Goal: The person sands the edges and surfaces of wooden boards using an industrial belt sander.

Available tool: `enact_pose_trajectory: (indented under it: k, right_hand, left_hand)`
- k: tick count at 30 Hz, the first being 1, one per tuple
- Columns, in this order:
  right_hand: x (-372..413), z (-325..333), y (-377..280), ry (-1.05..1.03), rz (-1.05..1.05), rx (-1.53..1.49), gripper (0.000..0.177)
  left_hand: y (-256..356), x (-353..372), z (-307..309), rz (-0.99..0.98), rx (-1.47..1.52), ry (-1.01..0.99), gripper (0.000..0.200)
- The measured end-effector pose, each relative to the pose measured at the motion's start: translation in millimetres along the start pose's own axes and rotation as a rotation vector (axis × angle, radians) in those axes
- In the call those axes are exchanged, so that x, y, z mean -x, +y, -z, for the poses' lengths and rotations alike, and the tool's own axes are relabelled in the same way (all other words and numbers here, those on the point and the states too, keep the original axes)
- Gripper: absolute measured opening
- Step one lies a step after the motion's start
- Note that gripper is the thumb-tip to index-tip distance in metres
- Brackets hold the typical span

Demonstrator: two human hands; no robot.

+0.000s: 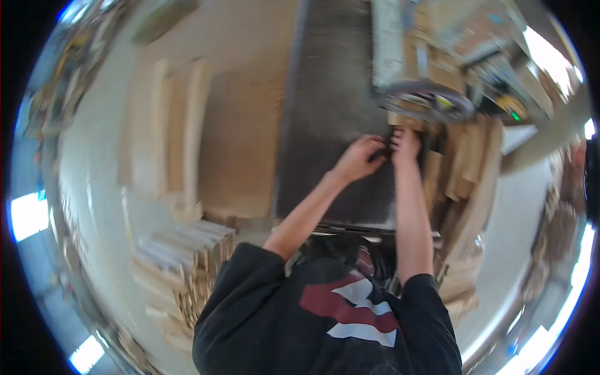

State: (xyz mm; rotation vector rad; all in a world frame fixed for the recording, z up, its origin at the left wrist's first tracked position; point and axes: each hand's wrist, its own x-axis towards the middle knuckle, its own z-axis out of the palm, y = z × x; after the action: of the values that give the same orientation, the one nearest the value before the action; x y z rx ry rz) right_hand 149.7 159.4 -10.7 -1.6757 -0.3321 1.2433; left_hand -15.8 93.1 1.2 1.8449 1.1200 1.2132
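Observation:
My left hand (360, 159) is over the dark flat machine table (334, 81). Its thumb and fingers are apart with a dark gap between them, and no held thing shows there. Just right of it, my right hand (405, 145) has its fingers bent at the table's right side, against the near end of a light wooden piece (405, 120). Whether the fingers grip that wood or something dark below them is hidden by blur. Beyond my right hand stands a grey rounded guard or wheel-like part (428, 100), above the wooden piece.
A brown board surface (244, 144) with long wooden strips (178, 125) adjoins the table on the left. Stacked wood pieces (187, 269) stand at lower left. More strips (465, 156) lie to the right, near a ribbed grey hose (550, 137). A pale fence-like bar (387, 44) runs ahead.

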Motion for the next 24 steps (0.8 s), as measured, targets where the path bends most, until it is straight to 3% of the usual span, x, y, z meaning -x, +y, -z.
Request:
enact_pose_trajectory:
  k: [2, 6, 8, 12, 13, 15, 17, 18, 20, 23, 24]
  right_hand:
    - [-28, 0, 5, -0.101, -0.046, 0.006, 0.046]
    - [38, -4, -12, -0.292, 0.192, 0.078, 0.065]
    - [63, 14, -5, -0.376, 0.268, 0.134, 0.071]
    - [92, 53, 19, -0.455, 0.271, 0.163, 0.065]
    - [99, 61, 26, -0.455, 0.268, 0.172, 0.062]
    - [116, 73, 37, -0.458, 0.269, 0.183, 0.058]
    - [130, 81, 48, -0.425, 0.301, 0.200, 0.049]
    - [132, 81, 51, -0.423, 0.306, 0.195, 0.049]
    - [138, 85, 57, -0.421, 0.304, 0.255, 0.043]
    - [140, 89, 62, -0.468, 0.223, 0.254, 0.039]
    - [145, 89, 60, -0.504, 0.169, 0.275, 0.039]
  left_hand:
    - [6, 21, 23, 0.032, 0.054, -0.080, 0.032]
    - [34, 61, 92, 0.136, 0.091, 0.035, 0.035]
    - [57, 80, 143, 0.093, -0.093, 0.152, 0.034]
    - [87, 105, 293, -0.027, -0.719, 0.420, 0.035]
    - [99, 113, 329, 0.211, -1.038, 0.490, 0.056]
    - [118, 121, 388, 0.675, -1.309, 0.635, 0.082]
    - [97, 140, 442, 0.999, -1.151, 0.604, 0.101]
    - [100, 147, 450, 0.991, -1.151, 0.607, 0.101]
    - [104, 151, 457, 1.007, -0.913, 0.399, 0.103]
    - [149, 128, 388, 1.074, -0.896, 0.449, 0.099]
    - [163, 130, 370, 1.021, -0.670, 0.480, 0.098]
